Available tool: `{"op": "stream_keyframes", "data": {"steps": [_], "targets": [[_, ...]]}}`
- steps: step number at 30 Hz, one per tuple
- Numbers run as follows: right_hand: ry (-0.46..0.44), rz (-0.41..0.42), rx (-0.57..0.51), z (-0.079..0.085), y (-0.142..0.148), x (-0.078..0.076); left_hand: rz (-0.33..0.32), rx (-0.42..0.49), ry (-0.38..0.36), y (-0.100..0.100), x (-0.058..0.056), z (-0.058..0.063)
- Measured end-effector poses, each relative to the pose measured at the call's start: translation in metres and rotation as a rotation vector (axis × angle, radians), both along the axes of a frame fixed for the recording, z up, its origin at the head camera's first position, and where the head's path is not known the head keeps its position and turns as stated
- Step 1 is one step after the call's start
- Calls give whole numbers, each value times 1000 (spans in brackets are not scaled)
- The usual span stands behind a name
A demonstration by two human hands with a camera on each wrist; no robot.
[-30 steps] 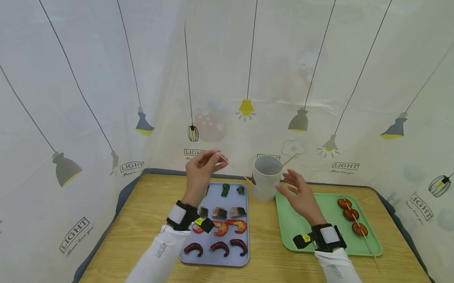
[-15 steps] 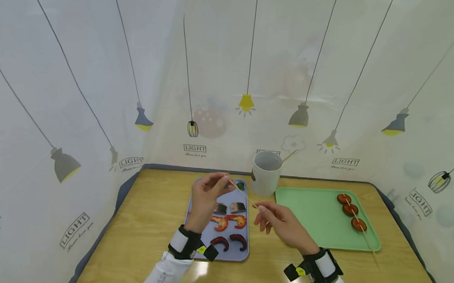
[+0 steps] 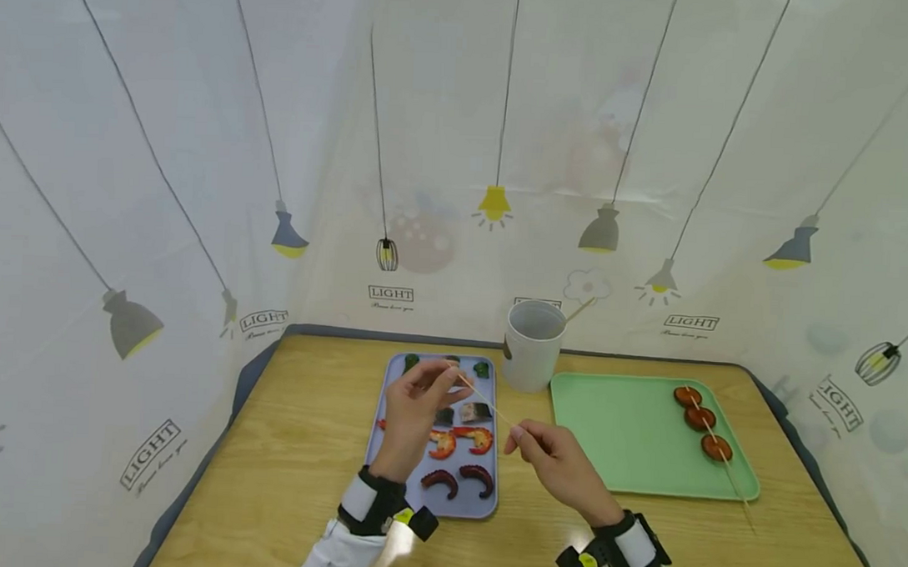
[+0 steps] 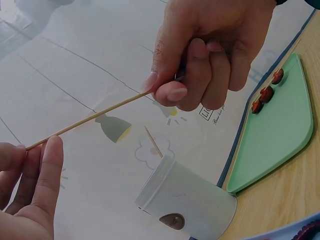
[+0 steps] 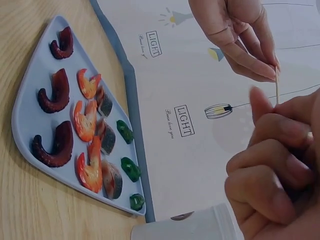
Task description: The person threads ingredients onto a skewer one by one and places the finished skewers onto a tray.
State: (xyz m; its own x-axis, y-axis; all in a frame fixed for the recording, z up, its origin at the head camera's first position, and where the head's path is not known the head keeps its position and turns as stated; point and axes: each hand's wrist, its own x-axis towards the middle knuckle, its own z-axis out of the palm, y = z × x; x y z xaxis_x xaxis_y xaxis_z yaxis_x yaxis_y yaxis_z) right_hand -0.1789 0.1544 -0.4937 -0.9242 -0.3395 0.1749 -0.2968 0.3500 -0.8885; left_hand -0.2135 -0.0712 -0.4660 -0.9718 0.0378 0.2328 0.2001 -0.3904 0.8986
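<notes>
A thin bamboo skewer (image 3: 487,399) is stretched slantwise between my two hands above the table. My left hand (image 3: 415,407) pinches its upper end between thumb and fingertips, over the lavender tray (image 3: 464,509). Thumb and forefinger of my right hand (image 3: 560,467) pinch the lower end, its other fingers curled in. Seen from the left wrist, the skewer (image 4: 100,114) is bare along the stretch between the hands. On the lavender tray lie rows of dark red tentacles (image 5: 54,91), orange shrimp (image 5: 85,121), fish pieces (image 5: 111,178) and green vegetable pieces (image 5: 131,169).
Behind the hands a white cup (image 3: 532,353) stands by the back edge, with a stick (image 3: 581,310) leaning out. To the right lies a green tray (image 3: 614,423) bearing a skewer of three brown round slices (image 3: 699,418). A printed curtain (image 3: 459,150) encloses the wooden table (image 3: 291,445).
My right hand has come from beside the cup down to the skewer and taken its lower end. My left hand has lowered toward the lavender tray, still holding the skewer.
</notes>
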Motion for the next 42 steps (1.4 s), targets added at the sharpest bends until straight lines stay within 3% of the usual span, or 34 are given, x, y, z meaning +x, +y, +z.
{"op": "stream_keyframes", "data": {"steps": [6,12,19,22,28,32,36,42], "targets": [[23,1,-15,-2,-3,3,0,9,-28,0,2,-1],[36,-24,-24,-1,-4,5,-41,-21,-34,-9,1,0],[36,-70,-40,3,3,6,12,-150,-34,-36,-14,-3],[34,-87,-39,4,7,6,60,-277,-52,-54,-23,-10],[33,-116,-38,2,16,6,106,-710,-65,-94,-39,-38],[25,-117,-49,-1,19,7,48,-942,-58,-112,-45,-65],[7,-112,-61,-2,21,8,-40,-1132,37,-122,-44,-86],[0,-112,-58,-5,21,9,-70,-1352,140,-121,-44,-96]]}}
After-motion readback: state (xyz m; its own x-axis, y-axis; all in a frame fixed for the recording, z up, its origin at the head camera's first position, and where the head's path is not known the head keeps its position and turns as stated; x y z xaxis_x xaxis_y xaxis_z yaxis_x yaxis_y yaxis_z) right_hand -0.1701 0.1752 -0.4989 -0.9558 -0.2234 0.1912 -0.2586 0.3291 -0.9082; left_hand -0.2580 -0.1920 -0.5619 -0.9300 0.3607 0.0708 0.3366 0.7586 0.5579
